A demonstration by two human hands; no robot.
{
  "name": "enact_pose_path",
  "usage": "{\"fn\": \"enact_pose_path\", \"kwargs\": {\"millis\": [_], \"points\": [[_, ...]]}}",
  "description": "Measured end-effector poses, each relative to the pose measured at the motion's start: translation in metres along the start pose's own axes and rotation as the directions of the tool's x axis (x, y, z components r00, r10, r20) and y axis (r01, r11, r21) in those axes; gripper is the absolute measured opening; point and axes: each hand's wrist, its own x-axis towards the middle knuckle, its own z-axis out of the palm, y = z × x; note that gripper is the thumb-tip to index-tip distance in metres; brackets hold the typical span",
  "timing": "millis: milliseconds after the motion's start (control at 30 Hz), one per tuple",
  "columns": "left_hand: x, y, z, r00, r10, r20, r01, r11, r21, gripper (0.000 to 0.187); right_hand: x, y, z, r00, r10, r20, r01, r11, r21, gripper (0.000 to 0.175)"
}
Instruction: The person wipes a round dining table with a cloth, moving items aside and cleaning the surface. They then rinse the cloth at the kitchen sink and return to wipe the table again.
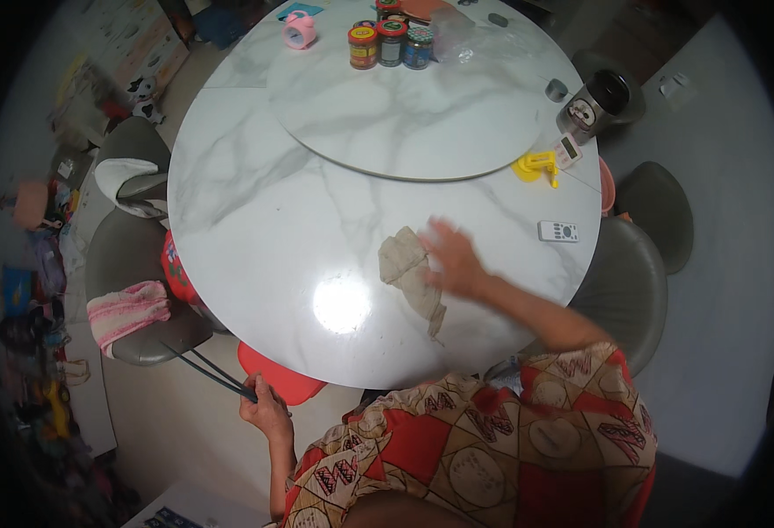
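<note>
Down at the lower left, off the table's edge, my left hand (266, 408) grips a pair of dark chopsticks (208, 371) that point towards the chairs. A crumpled beige cloth (402, 259) lies on the white marble-patterned round table (248, 264). Blurred by motion, my right hand (456, 261) is at the cloth's right edge with its fingers apart. Whether the fingers touch the cloth cannot be made out.
A raised turntable (387, 125) bears several lidded jars (391, 46) and a pink alarm clock (299, 30). At the right are a remote control (558, 231), a yellow plastic gadget (537, 166), a white timer (567, 150) and a steel flask (591, 109). Grey chairs (126, 264) surround the table; a red stool (278, 376) stands below.
</note>
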Motion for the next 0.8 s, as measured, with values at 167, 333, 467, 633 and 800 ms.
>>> {"fn": "enact_pose_path", "kwargs": {"millis": [167,333,467,633,800], "points": [[0.017,0.011,0.039,0.996,-0.060,0.063,0.060,0.998,0.001,0.013,-0.016,-0.060,0.033,0.977,-0.073,-0.198,0.078,0.997,0.016,0.048],[0.049,0.038,0.114,0.979,-0.021,0.202,0.019,1.000,0.014,0.017,0.021,-0.021,0.030,0.904,-0.014,-0.427,0.059,0.994,0.091,0.032],[0.081,0.051,0.184,0.963,0.000,0.270,0.006,1.000,-0.021,0.022,0.077,0.063,-0.017,0.750,0.221,-0.624,-0.094,0.969,0.230,0.026],[0.129,0.054,0.264,0.948,0.077,0.310,-0.083,0.996,0.007,0.033,0.211,0.156,-0.050,0.715,0.204,-0.669,-0.093,0.976,0.199,0.030],[0.151,0.050,0.303,0.934,0.026,0.355,-0.077,0.988,0.132,0.035,0.303,0.182,-0.028,0.763,0.100,-0.638,-0.201,0.976,-0.088,0.022]]}}
